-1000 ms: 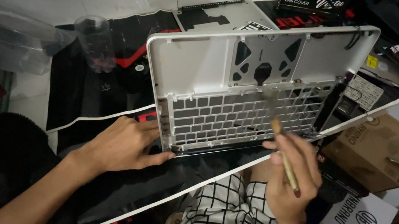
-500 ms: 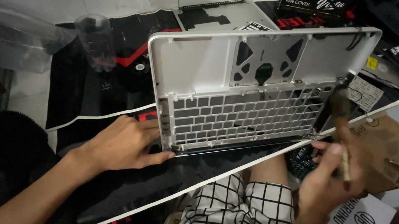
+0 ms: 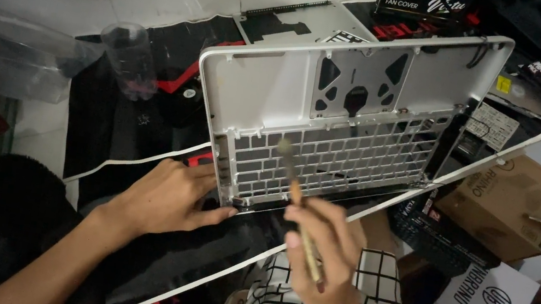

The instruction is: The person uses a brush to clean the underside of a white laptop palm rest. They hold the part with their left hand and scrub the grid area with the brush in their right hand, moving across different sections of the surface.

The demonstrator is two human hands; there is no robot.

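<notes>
My view is dim overall — light falls from above onto the white laptop shell [image 3: 349, 106], which is the brightest, faintly washed-out surface. My right hand [image 3: 322, 260] and its brush [image 3: 295, 199] smear with motion blur. The lower-left corner sinks into black shadow.

Left hand [image 3: 167, 197] lies palm down, fingers spread, fingertips pressed against the lower left corner of the white laptop case [image 3: 272, 91], forearm running down to the lower left. Right hand [image 3: 323, 256], below the case's lower edge, is closed around a brush [image 3: 298, 206], its bristles raised toward the case.
</notes>
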